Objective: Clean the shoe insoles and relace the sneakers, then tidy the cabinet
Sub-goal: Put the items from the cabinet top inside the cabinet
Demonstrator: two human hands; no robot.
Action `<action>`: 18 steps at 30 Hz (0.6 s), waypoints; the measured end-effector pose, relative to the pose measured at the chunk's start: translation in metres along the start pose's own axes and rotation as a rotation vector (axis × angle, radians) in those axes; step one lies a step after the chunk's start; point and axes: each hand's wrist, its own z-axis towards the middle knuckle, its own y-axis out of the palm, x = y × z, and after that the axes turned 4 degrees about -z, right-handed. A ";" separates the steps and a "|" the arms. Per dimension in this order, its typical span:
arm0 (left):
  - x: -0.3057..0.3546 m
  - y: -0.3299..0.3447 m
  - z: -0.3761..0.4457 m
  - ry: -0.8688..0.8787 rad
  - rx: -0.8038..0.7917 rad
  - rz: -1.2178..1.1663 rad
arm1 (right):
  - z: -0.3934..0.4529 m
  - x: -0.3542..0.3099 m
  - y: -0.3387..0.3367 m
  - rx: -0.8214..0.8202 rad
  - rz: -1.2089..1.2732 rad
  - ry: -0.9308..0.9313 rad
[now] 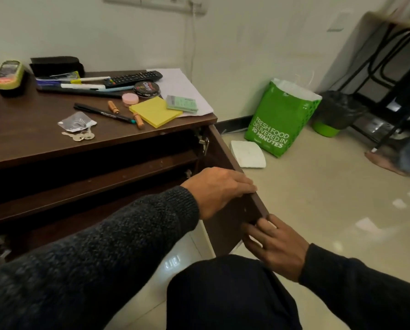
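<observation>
Tiled floor (318, 198) beside a cluttered brown cabinet (32, 129), door (225, 163) open.

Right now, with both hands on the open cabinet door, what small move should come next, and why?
Probably swing the cabinet door shut. It stands wide open; the left hand grips its top edge and the right hand holds its outer edge, so both seem placed to push it closed.
</observation>
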 end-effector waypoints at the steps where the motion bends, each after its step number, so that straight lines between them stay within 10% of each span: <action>1: 0.000 0.004 0.006 -0.005 0.001 -0.002 | -0.007 0.005 0.003 -0.006 -0.001 0.014; 18: 0.005 0.020 0.075 -0.095 -0.125 0.069 | -0.037 0.075 0.013 -0.187 0.093 0.163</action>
